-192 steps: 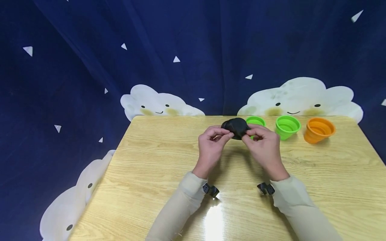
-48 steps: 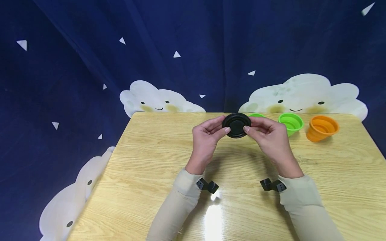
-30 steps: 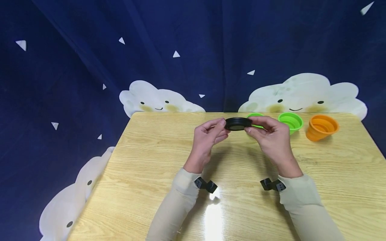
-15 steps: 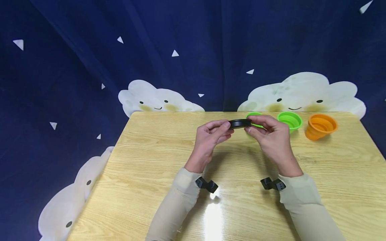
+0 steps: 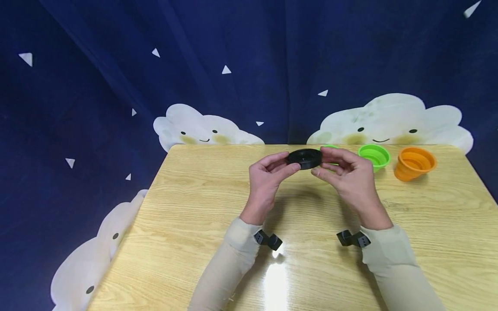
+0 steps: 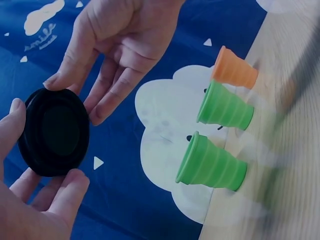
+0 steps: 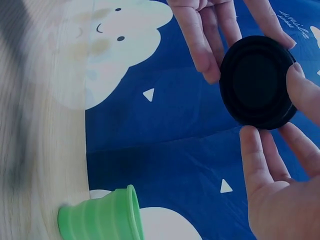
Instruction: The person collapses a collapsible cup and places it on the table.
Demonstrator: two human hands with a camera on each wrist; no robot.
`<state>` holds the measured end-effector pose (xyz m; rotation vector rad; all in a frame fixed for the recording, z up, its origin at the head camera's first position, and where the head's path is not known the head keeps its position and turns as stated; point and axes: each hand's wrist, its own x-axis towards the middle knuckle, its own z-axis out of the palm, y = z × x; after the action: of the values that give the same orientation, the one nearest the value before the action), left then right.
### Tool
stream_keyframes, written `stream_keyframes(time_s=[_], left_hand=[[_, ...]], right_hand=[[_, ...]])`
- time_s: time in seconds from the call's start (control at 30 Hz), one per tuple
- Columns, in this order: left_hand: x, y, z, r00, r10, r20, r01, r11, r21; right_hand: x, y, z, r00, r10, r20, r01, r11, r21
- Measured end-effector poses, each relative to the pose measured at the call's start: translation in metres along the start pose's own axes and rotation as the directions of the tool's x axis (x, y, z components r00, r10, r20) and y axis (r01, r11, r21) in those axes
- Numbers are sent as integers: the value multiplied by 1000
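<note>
Leaves room over the table (image 5: 194, 194) left of the left hand (image 5: 267, 181); meets green cups (image 5: 374, 156) and an orange cup (image 5: 408, 168) past the right hand (image 5: 352, 179).

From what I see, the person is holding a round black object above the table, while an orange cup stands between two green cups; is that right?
Almost: the orange cup stands not between the two green cups but at the right end of the row, as the head view shows. The rest is correct: a round black object is being held above the table.

Black disc (image 7: 255, 82) (green cup (image 7: 100, 217) apart)
</note>
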<state>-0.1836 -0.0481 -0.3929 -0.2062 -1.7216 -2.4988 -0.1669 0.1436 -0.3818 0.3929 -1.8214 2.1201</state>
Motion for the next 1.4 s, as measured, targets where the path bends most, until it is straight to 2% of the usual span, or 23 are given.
stream_keyframes(time_s=[0.23, 0.47, 0.57, 0.7, 0.9, 1.0, 1.1, 1.2, 1.3, 1.4], left_hand=[[-1, -2, 0, 997, 76, 34, -76, 997, 16], [1, -4, -1, 992, 112, 51, -114, 992, 47], [3, -6, -3, 991, 119, 61, -123, 990, 69], [6, -7, -4, 993, 98, 65, -105, 988, 116], [9, -6, -6, 998, 16, 65, -28, 981, 190], [10, -8, -7, 998, -4, 67, -11, 974, 226], [12, -13, -9, 998, 1, 61, -18, 961, 275], [15, -18, -12, 998, 18, 62, -38, 938, 344], [18, -23, -14, 997, 32, 73, -60, 901, 429], [22, -27, -17, 995, 43, 88, -82, 860, 503]], right_hand=[[-1, 1, 0, 1000, 27, -7, -27, 1000, -15], [-1, 6, 3, 1000, 2, -2, -3, 977, -212], [-2, 9, 4, 1000, -8, 1, 8, 969, -245], [-2, 12, 5, 1000, -21, 10, 23, 959, -283], [-3, 20, 4, 1000, -17, 18, 23, 917, -397], [-3, 25, 4, 1000, -16, 13, 20, 902, -430], [-3, 32, 4, 1000, -22, 15, 26, 891, -454], [-3, 38, 5, 1000, -23, 17, 28, 878, -478], [-3, 44, 8, 1000, -16, 12, 20, 855, -518], [-2, 49, 11, 1000, -14, 7, 15, 815, -580]])
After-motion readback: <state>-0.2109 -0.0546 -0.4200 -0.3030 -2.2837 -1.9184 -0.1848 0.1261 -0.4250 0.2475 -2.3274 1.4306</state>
